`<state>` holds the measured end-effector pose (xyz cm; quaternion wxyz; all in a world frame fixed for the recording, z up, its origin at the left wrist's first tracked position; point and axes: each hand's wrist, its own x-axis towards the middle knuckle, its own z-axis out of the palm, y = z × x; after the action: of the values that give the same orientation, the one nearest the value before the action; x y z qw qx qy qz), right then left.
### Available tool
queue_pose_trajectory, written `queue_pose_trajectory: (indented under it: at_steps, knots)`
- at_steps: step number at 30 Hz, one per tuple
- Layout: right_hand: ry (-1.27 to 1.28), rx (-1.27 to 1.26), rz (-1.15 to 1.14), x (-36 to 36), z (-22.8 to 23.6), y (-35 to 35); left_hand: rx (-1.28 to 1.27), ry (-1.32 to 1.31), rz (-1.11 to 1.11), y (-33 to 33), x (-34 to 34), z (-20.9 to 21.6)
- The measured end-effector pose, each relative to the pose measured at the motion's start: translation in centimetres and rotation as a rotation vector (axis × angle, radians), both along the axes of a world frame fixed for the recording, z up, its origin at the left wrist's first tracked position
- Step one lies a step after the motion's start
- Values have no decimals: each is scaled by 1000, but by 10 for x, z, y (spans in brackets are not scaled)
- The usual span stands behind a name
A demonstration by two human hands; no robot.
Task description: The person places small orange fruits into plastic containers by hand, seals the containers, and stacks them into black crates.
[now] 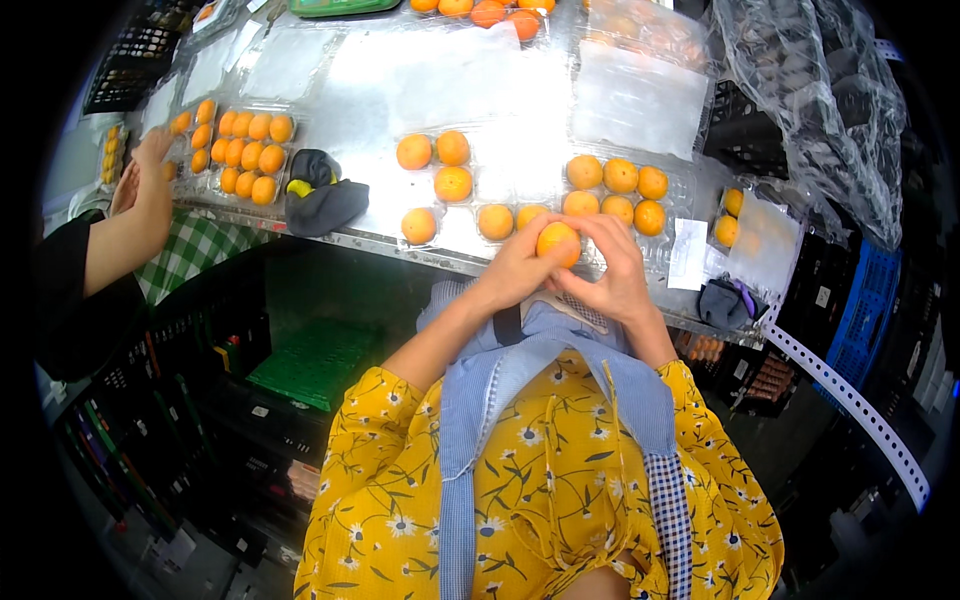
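Orange-skinned round citrus fruit (558, 240) is in both of your bare hands, at the near edge of the shiny metal table (385, 178). Your left hand (517, 265) closes on its left side. Your right hand (617, 268) arches around its right side, fingers curved to the far side and thumb to the near side. The fingers of both hands are bent around the fruit; which fingertips bear its weight cannot be told.

Handling, as judged from this position:

1. Support the fruit with the soft pads of the fingers and keep the nails off the skin. Firm pressure would likely bruise it.
2. Turn it in small steps, passing it from one set of fingertips to the other, so that every side can be seen.
3. Keep both thumbs low so that the upward face stays uncovered.
4. Keep both wrists clear of the loose fruit at the far side of your fingers.

Position: the fruit lies centrally between your two hands, its upper face exposed. Just beyond your left fingers is a clear plastic tray (475, 195) with gaps between its oranges. Beyond your right fingers, slightly right, a second clear plastic tray (682, 190) holds two rows of three.
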<state>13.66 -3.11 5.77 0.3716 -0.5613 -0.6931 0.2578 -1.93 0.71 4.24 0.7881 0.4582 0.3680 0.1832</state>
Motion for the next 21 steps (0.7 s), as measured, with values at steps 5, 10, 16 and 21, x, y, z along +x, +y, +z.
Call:
queue_pose_trajectory:
  at_steps: [5,10,16,21]
  knots:
    - [-24,-21,9,1,-2,-1,57,43,-4,-5,2,-9]
    - [62,-81,6,4,-6,-6,-168,-64,86,2,-3,-6]
    - [278,-255,-127,8,-9,-14,-76,72,238,9,-10,-17]
    - [190,-219,-195,24,-14,-24,-20,48,326,9,-19,-27]
